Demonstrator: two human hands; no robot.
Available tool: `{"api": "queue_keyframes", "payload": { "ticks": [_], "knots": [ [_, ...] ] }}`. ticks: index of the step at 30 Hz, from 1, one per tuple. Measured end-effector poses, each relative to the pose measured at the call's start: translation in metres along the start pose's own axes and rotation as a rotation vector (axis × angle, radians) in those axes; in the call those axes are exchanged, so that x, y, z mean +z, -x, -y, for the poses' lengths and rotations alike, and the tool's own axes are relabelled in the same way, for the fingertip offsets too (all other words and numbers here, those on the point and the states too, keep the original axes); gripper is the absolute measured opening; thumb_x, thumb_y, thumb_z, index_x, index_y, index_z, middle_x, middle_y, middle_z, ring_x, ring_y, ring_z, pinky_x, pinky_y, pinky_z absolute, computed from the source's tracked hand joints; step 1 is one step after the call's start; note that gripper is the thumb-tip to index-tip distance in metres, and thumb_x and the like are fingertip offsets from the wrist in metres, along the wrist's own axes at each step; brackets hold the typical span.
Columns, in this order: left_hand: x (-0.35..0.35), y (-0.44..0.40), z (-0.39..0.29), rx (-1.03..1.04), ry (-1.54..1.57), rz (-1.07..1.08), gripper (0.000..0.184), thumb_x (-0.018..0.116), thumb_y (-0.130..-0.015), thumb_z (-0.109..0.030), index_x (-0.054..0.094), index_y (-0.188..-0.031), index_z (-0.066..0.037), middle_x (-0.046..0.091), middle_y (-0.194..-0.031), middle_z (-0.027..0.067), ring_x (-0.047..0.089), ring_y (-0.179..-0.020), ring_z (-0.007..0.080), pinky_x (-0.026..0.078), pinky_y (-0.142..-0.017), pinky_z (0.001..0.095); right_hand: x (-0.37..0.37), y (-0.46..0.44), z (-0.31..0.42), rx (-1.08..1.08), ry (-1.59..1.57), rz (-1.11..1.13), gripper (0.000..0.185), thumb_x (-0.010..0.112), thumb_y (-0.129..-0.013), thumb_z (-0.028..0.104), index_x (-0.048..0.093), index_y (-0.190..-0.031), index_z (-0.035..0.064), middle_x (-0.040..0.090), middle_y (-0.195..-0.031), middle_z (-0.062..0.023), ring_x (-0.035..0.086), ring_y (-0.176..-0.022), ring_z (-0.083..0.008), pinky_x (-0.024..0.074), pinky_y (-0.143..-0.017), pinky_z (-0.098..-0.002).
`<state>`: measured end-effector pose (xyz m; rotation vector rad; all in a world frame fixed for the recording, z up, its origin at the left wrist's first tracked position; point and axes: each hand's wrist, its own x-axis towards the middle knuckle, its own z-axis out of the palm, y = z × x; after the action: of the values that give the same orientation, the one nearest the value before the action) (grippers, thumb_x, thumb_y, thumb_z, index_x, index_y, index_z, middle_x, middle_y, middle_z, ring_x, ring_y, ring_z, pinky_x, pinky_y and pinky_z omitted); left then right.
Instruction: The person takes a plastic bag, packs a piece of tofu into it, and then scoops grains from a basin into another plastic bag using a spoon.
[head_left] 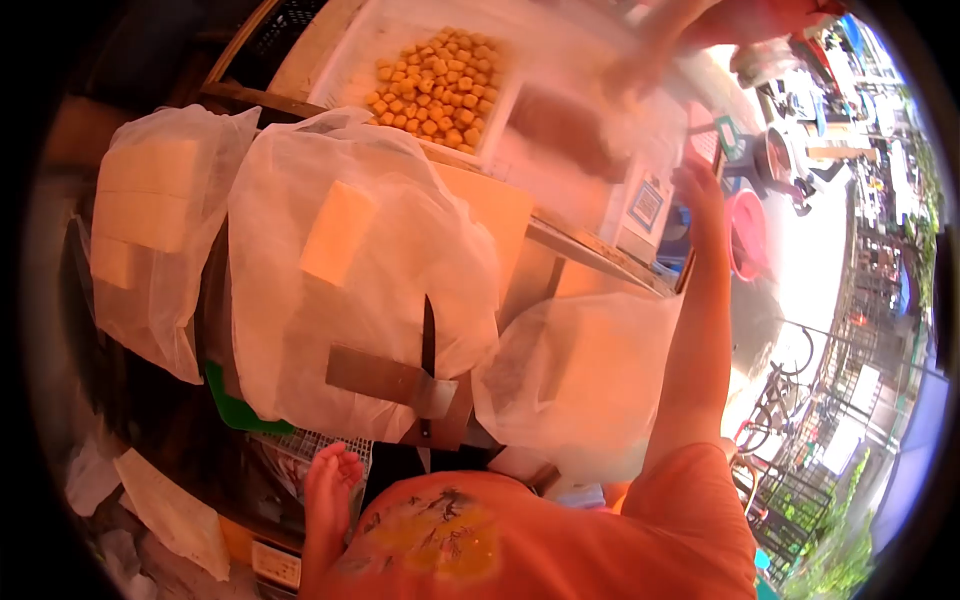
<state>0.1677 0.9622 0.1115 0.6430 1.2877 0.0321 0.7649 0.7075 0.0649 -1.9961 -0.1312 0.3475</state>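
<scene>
My right hand [697, 185] reaches forward at the right edge of the counter, near a card with a QR code [647, 203]; its fingertips are blurred. Low in the view, my left hand [333, 478] is beside my shirt with its fingers curled and nothing visible in it. Between them, a large plastic-covered stack [290, 340] carries a pale block [338, 232], a dark knife blade [429, 335] and a flat metal blade [370, 374]. A white tray [497, 130] holds many golden cubes [440, 90].
Another person's blurred arm [690, 30] reaches over the counter at the top. Plastic-wrapped blocks [150, 195] stand at the left, another bag [590, 370] at the right. A pink basin [746, 235] and a bicycle [765, 410] are beyond.
</scene>
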Motion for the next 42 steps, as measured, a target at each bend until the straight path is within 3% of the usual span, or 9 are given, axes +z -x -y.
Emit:
{"api": "queue_keyframes", "payload": {
  "ticks": [4, 9, 14, 16, 19, 20, 23, 31, 42],
  "knots": [
    [-0.014, -0.012, -0.008, 0.052, -0.019, 0.103, 0.027, 0.049, -0.095, -0.02, 0.052, -0.115, -0.002, 0.06, -0.098, 0.0088, 0.057, -0.088, 0.0174, 0.047, -0.083, 0.0317, -0.02, 0.134, 0.061, -0.055, 0.536, 0.338, 0.047, 0.07, -0.081, 0.024, 0.055, -0.121, 0.004, 0.06, -0.115, -0.0082, 0.055, -0.11, -0.0219, 0.0414, -0.095, -0.0298],
    [-0.047, -0.02, -0.019, 0.136, -0.051, 0.23, 0.027, 0.05, -0.094, -0.02, 0.053, -0.115, -0.003, 0.062, -0.097, 0.007, 0.059, -0.086, 0.0155, 0.047, -0.08, 0.0291, -0.004, 0.255, 0.055, 0.026, 1.059, 0.569, 0.063, 0.072, -0.071, 0.05, 0.056, -0.123, 0.0189, 0.039, -0.142, -0.0117, 0.024, -0.138, -0.0302, 0.0092, -0.109, -0.0614],
    [-0.101, -0.012, -0.037, 0.265, -0.039, 0.262, 0.026, 0.051, -0.094, -0.02, 0.053, -0.115, -0.003, 0.062, -0.097, 0.0064, 0.058, -0.085, 0.0145, 0.046, -0.079, 0.0273, 0.006, 0.37, 0.025, 0.112, 1.349, 0.404, 0.051, 0.069, -0.076, 0.043, 0.058, -0.118, 0.0154, 0.058, -0.117, -0.0116, 0.052, -0.115, -0.0286, 0.0337, -0.099, -0.0552],
    [-0.127, -0.011, -0.038, 0.295, -0.033, 0.249, 0.026, 0.051, -0.094, -0.019, 0.053, -0.115, -0.004, 0.062, -0.096, 0.0063, 0.058, -0.085, 0.0143, 0.046, -0.079, 0.0268, -0.015, 0.404, -0.073, 0.274, 1.616, 0.782, 0.045, 0.064, -0.08, 0.041, 0.06, -0.114, 0.0117, 0.064, -0.1, -0.0122, 0.064, -0.086, -0.0303, 0.0504, -0.076, -0.0466],
    [-0.159, -0.008, -0.038, 0.296, -0.068, 0.186, 0.025, 0.051, -0.094, -0.019, 0.054, -0.114, -0.005, 0.062, -0.094, 0.0055, 0.058, -0.083, 0.0139, 0.046, -0.076, 0.0259, 0.015, 0.484, -0.065, 0.409, 1.088, 0.942, 0.04, 0.059, -0.084, 0.035, 0.062, -0.108, 0.0031, 0.066, -0.095, -0.0162, 0.064, -0.078, -0.034, 0.0506, -0.068, -0.042],
    [-0.169, -0.008, -0.037, 0.295, -0.078, 0.164, 0.025, 0.051, -0.094, -0.019, 0.054, -0.114, -0.005, 0.062, -0.094, 0.0053, 0.059, -0.083, 0.0138, 0.046, -0.075, 0.0259, 0.05, 0.505, 0.002, 0.726, 0.699, 0.776, 0.039, 0.06, -0.083, 0.032, 0.062, -0.105, 0.0001, 0.066, -0.096, -0.018, 0.063, -0.088, -0.0361, 0.0492, -0.079, -0.0432],
    [-0.187, -0.007, -0.032, 0.291, -0.071, 0.182, 0.023, 0.051, -0.094, -0.019, 0.055, -0.112, -0.006, 0.062, -0.093, 0.0046, 0.059, -0.081, 0.0129, 0.046, -0.074, 0.0256, 0.072, 0.535, -0.013, 0.276, 0.664, 0.614, 0.036, 0.06, -0.084, 0.032, 0.062, -0.105, 0.0016, 0.066, -0.093, -0.0185, 0.064, -0.087, -0.0336, 0.0495, -0.08, -0.041],
    [-0.186, 0.007, -0.03, 0.308, -0.154, 0.299, 0.023, 0.052, -0.094, -0.02, 0.054, -0.112, -0.006, 0.061, -0.093, 0.0048, 0.059, -0.084, 0.0142, 0.046, -0.076, 0.0276, 0.074, 0.497, 0.0, -0.015, 0.495, -0.173, 0.018, 0.058, -0.086, 0.016, 0.063, -0.097, 0.003, 0.066, -0.086, -0.0162, 0.065, -0.081, -0.0294, 0.0494, -0.07, -0.0366],
    [-0.123, 0.022, -0.011, 0.263, -0.495, 0.427, 0.024, 0.052, -0.095, -0.022, 0.054, -0.113, -0.006, 0.061, -0.095, 0.0053, 0.058, -0.084, 0.015, 0.046, -0.076, 0.0288, 0.046, 0.59, -0.054, 0.107, 0.291, -0.638, 0.011, 0.059, -0.084, 0.014, 0.065, -0.091, 0.0065, 0.063, -0.08, -0.014, 0.063, -0.073, -0.0292, 0.0481, -0.065, -0.036]
  ]
}}
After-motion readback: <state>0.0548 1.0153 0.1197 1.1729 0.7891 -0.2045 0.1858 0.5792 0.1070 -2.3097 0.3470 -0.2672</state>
